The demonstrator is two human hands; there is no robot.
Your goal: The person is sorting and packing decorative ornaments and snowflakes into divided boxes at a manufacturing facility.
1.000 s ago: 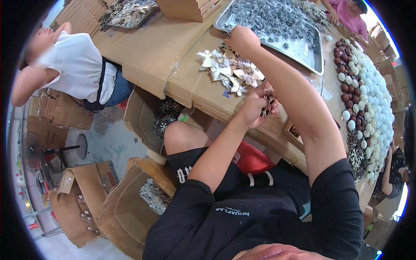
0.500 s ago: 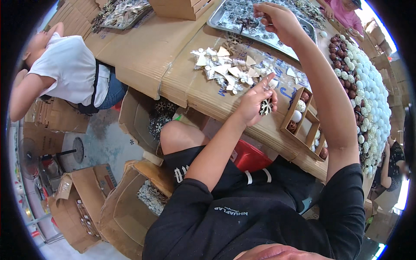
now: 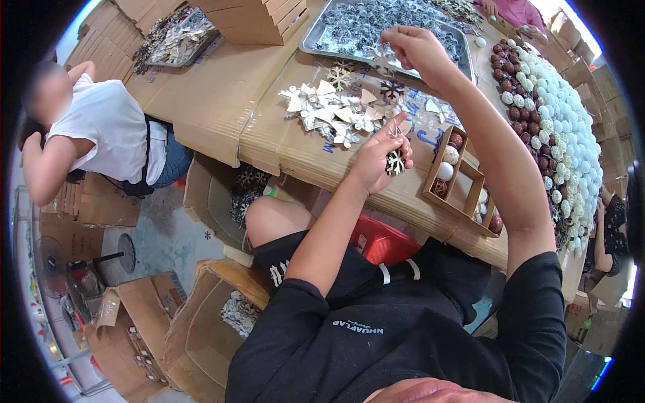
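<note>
My left hand (image 3: pixel 381 160) is closed around small wooden snowflake ornaments (image 3: pixel 395 162), with a thin loop of string rising by its fingertips. Above the near edge of the metal tray (image 3: pixel 308 48), my right hand (image 3: pixel 418 55) pinches a blurred, pale snowflake ornament (image 3: pixel 383 60) that hangs below its fingers. Many small grey and silvery pieces (image 3: pixel 376 27) fill the tray. A dark snowflake (image 3: pixel 392 89) and a light wooden snowflake (image 3: pixel 339 78) are on the cardboard-covered table below. Left of my left hand lies a pile of white and wooden ornaments (image 3: pixel 332 113).
A divided cardboard box (image 3: pixel 451 195) with brown and white balls sits on the table's near edge. Strung brown, cream and white balls (image 3: pixel 564 127) cover the right side. Open cartons (image 3: pixel 201 322) stand on the floor at left. A person in white (image 3: pixel 111 117) is at left.
My right hand has come back from over the tray to its near edge, a snowflake hanging from its fingers. My left hand keeps its hold. The whole view has shifted slightly.
</note>
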